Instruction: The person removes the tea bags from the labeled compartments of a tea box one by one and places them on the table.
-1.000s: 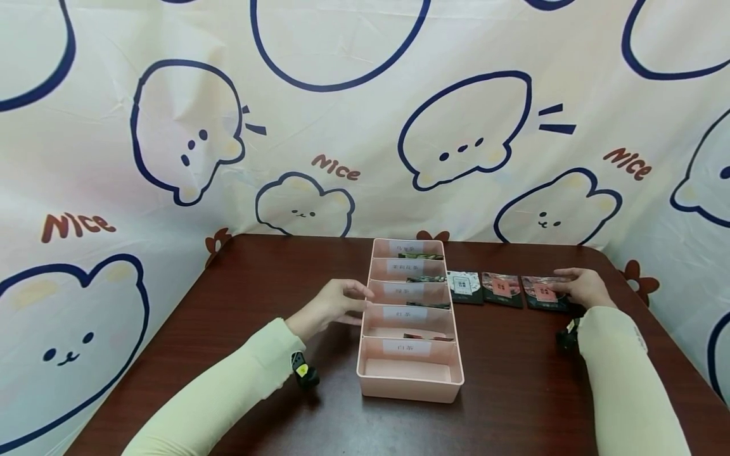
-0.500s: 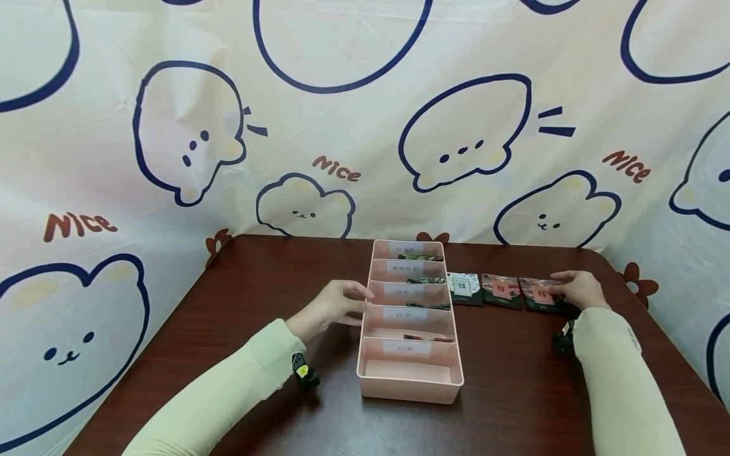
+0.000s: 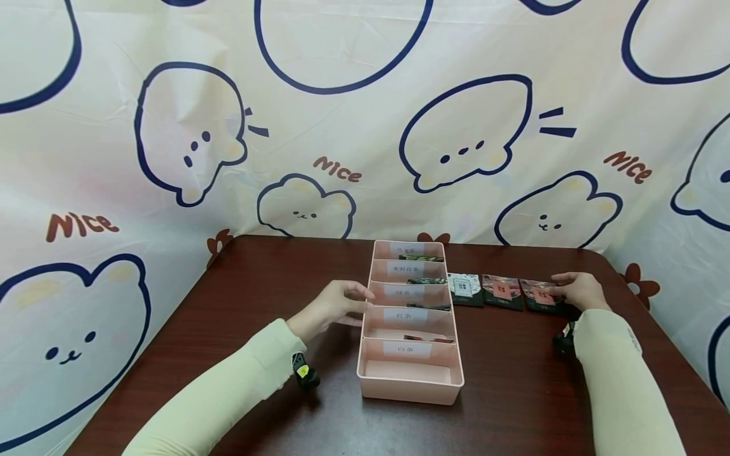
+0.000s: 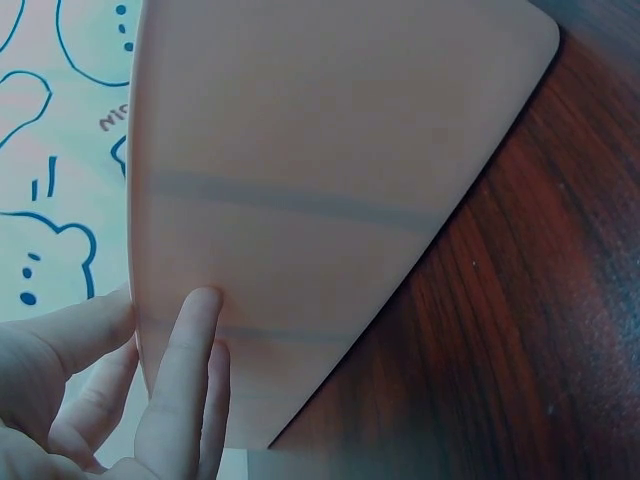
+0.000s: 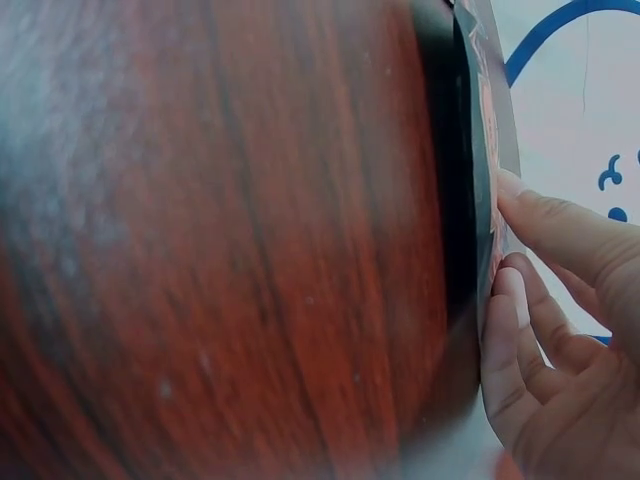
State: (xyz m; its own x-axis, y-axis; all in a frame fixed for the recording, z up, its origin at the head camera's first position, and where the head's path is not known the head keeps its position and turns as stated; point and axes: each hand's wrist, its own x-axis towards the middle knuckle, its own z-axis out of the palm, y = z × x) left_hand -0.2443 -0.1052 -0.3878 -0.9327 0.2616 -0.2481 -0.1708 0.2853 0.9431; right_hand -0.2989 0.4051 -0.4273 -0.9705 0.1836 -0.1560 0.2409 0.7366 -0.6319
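Held the pink box point(image 3: 410, 391) with the left hand point(image 3: 332, 305) and pinched the rightmost packet point(image 3: 538, 294) with the right hand point(image 3: 584, 291).

Pale cartoon-print curtain point(image 3: 376, 126) behind dark reddish-brown wood table point(image 3: 274, 278), soft glare on tabletop

1. I am in a screened-off recording nook; whether it stands in a home or an office, I cannot tell.
2. Pale, creased cloth point(image 3: 365, 123), printed with cartoon bears point(image 3: 306, 206) and "Nice", hangs round three sides of my dark wood-grain table point(image 3: 513, 373).
3. Small black cameras point(image 3: 306, 375) sit on my wrists.
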